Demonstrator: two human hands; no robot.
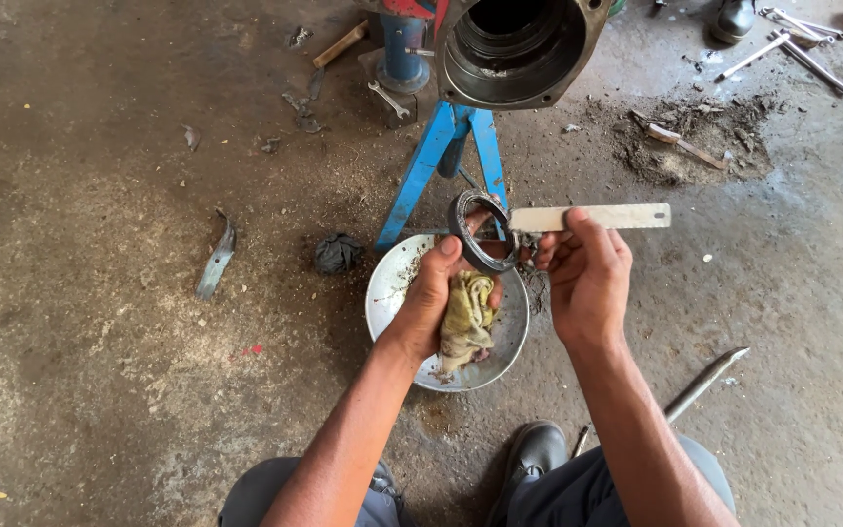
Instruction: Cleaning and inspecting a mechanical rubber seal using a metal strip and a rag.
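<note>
The left hand [438,293] is curled in a closed grip around a dark, greasy metal ring [481,230] and a crumpled yellowish rag [467,314], the thumb lying across the ring's lower rim and the rag hanging down from the palm. The ring is held upright on edge, its open centre facing the camera. The right hand [585,276] is folded shut on a flat pale metal strip [592,217], thumb on top, with the strip running level out to the right and its left end touching or just meeting the ring's right edge.

Both hands are held over a round, shallow silver metal bowl [511,337] that sits on the stained concrete floor [100,342]; grit and dirt lie inside it. Just behind the bowl stand the blue painted legs of a metal stand [431,161], and above them hangs a large grey cast housing with a round open bore [514,44]. A crumpled black cloth [337,253] lies on the floor left of the bowl, near the stand's left leg. Farther left is a bent grey metal strip [217,259]. A steel bar [704,383] lies to the right beside the person's knee. Several long wrenches [792,44] lie well apart at the top right, near a heap of dirt [695,146].
</note>
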